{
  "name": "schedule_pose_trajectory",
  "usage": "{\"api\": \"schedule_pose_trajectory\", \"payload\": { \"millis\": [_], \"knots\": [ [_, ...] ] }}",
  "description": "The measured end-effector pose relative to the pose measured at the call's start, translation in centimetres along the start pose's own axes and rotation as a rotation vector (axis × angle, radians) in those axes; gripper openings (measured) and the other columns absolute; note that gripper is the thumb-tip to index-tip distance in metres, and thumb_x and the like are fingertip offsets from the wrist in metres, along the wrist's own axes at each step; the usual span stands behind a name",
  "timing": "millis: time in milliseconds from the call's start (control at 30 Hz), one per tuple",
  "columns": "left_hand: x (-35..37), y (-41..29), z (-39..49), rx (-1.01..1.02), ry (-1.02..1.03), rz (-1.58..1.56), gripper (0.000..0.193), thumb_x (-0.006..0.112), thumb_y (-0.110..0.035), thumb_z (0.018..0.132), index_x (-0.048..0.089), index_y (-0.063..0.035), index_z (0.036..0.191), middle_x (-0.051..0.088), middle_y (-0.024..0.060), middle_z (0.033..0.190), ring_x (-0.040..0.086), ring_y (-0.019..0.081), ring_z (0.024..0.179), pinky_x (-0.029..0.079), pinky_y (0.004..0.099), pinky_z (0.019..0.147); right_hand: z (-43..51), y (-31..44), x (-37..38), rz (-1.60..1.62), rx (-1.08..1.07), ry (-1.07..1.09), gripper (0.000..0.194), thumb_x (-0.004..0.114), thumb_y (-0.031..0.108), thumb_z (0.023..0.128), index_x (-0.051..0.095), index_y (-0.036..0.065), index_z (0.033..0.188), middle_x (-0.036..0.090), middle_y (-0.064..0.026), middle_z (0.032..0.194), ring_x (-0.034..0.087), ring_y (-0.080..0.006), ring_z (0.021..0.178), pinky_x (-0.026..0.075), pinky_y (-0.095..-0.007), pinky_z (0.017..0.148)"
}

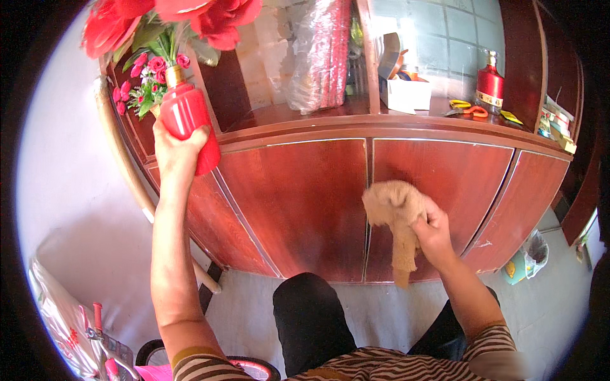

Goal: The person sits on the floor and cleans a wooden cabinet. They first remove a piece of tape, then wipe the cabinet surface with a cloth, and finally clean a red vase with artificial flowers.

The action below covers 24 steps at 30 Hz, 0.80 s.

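My left hand grips a glossy red bottle vase with a gold neck, raised at the left end of the wooden cabinet. Large red artificial roses with green leaves stand in its mouth and run past the top of the view. Over on the right, my right hand holds a crumpled tan cloth in front of a cabinet door. One end of the cloth hangs straight down. Behind the vase are smaller pink artificial flowers.
On the shelf stand a plastic-wrapped red bundle, a white box with things in it, scissors and a red bottle. A lined waste bin is on the floor at right. A child's bicycle and a long pole are at left.
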<state>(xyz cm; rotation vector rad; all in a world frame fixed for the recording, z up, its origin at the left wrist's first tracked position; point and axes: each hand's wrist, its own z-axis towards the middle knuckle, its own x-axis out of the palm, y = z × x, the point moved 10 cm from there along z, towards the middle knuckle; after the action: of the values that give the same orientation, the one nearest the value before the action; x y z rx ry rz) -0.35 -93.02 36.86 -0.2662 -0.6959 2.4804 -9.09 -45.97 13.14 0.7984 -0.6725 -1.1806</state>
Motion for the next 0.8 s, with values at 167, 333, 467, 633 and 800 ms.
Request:
{"api": "schedule_pose_trajectory", "payload": {
  "millis": [167, 333, 467, 633, 800],
  "knots": [
    [-5.4, 1.6, -3.4, -0.073, 0.025, 0.028, 0.092, 0.088, -0.016, 0.072, 0.043, 0.0011, 0.151, 0.066, 0.0160, 0.127, 0.069, 0.0247, 0.110, 0.059, 0.0393, 0.096, 6.9, 11.1, 7.5, -0.022, -0.416, -0.153, 0.042, 0.056, -0.003, 0.096, 0.062, -0.003, 0.138, 0.070, -0.0079, 0.126, 0.064, -0.0161, 0.117, 0.051, -0.0342, 0.104],
    [-9.4, 3.4, -5.4, -0.088, 0.005, 0.088, 0.091, 0.087, -0.013, 0.073, 0.043, -0.0001, 0.152, 0.065, 0.0162, 0.130, 0.068, 0.0254, 0.113, 0.058, 0.0394, 0.098, 13.9, 19.0, 18.9, -0.686, -1.042, -0.154, 0.046, 0.062, 0.002, 0.089, 0.064, -0.004, 0.135, 0.070, -0.0230, 0.118, 0.069, -0.0411, 0.109, 0.056, -0.0432, 0.100],
    [-9.9, 3.9, -6.5, -0.101, 0.003, 0.005, 0.077, 0.080, -0.010, 0.077, 0.049, -0.0037, 0.147, 0.067, 0.0118, 0.125, 0.066, 0.0216, 0.111, 0.054, 0.0382, 0.101, 23.8, 12.2, 27.0, -1.133, -0.838, 0.003, 0.036, 0.065, 0.008, 0.088, 0.072, -0.003, 0.122, 0.071, -0.0227, 0.117, 0.070, -0.0422, 0.108, 0.058, -0.0500, 0.093],
    [-12.6, 7.0, -7.7, -0.170, -0.028, 0.015, 0.080, 0.079, -0.010, 0.076, 0.048, -0.0031, 0.149, 0.065, 0.0124, 0.128, 0.065, 0.0221, 0.115, 0.051, 0.0387, 0.105, 31.9, 2.7, 33.2, -1.388, -0.231, 0.407, 0.027, 0.067, 0.014, 0.088, 0.078, 0.000, 0.108, 0.077, -0.0218, 0.115, 0.074, -0.0426, 0.104, 0.059, -0.0503, 0.088],
    [-16.9, 11.6, -8.8, -0.218, -0.103, 0.100, 0.085, 0.081, -0.005, 0.073, 0.046, -0.0035, 0.151, 0.064, 0.0129, 0.132, 0.064, 0.0239, 0.118, 0.051, 0.0395, 0.107, 39.5, -5.9, 39.1, -1.486, -0.287, 0.641, 0.026, 0.068, 0.027, 0.093, 0.081, 0.006, 0.102, 0.080, -0.0160, 0.102, 0.077, -0.0347, 0.090, 0.060, -0.0476, 0.075]
  ]
}}
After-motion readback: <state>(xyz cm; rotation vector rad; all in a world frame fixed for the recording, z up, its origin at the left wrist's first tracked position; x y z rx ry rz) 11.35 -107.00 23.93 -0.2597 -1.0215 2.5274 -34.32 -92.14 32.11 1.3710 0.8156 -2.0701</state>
